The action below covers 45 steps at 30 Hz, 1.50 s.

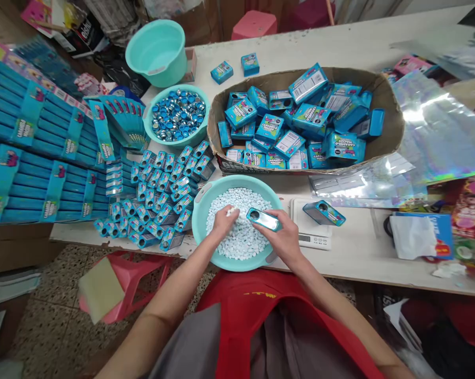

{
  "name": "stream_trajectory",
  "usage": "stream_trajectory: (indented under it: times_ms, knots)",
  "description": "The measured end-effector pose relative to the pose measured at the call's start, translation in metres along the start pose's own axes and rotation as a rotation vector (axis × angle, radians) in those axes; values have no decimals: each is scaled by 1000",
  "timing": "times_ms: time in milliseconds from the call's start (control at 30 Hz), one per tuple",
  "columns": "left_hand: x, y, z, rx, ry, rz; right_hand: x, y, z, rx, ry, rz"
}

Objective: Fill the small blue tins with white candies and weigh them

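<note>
A turquoise basin [203,221] full of small white candies [237,245] stands in front of me at the table's front edge. Over the candies, my left hand [224,221] is closed, with some white candies showing at its fingertips. My right hand [285,237] grips a small blue tin [265,219], tilted so that its silver top and round dark hole face up. That tin is above the right part of the basin, a short way from my left hand. Another blue tin [324,213] lies on a white digital scale [315,239] just right of the basin.
A cardboard box [395,123] of blue tins stands behind the basin. Several open tins [158,195] crowd the table on the left, near a bowl [148,118] of metal caps [178,116] and stacked blue cartons [14,179]. Clear plastic sheets [438,126] lie right.
</note>
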<state>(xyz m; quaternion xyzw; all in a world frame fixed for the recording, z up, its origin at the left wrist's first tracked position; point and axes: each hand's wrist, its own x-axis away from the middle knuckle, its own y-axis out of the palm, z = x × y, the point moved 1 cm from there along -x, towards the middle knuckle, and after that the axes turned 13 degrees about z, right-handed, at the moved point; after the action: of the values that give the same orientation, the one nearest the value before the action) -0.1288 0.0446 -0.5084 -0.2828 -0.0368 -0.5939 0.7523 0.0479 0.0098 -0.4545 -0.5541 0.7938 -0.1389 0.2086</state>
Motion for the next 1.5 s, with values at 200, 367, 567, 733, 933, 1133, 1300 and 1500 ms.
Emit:
stream_trajectory:
  times_ms: [200, 367, 567, 733, 933, 1133, 1300, 1500]
  knots:
    - [25, -3, 60, 725, -137, 51, 5, 14, 2, 155, -81, -139]
    - [28, 1, 72, 869, -122, 174, 5, 21, -15, 197, -125, -220]
    - [28, -1, 74, 877, -138, 185, -1, 14, -25, 215, -131, -216]
    - [26, 0, 77, 856, -128, 198, -1, 13, -21, 152, -124, -229]
    - [25, 5, 79, 846, -137, 153, -3, 12, -19, 141, -95, -216]
    - [24, 8, 83, 833, -121, 163, -7, 13, -19, 112, -77, -207]
    - [25, 7, 88, 805, -102, 190, -12, 12, -26, 94, -83, -189]
    - [24, 6, 91, 807, -129, 240, -13, 11, -31, 84, -90, -173]
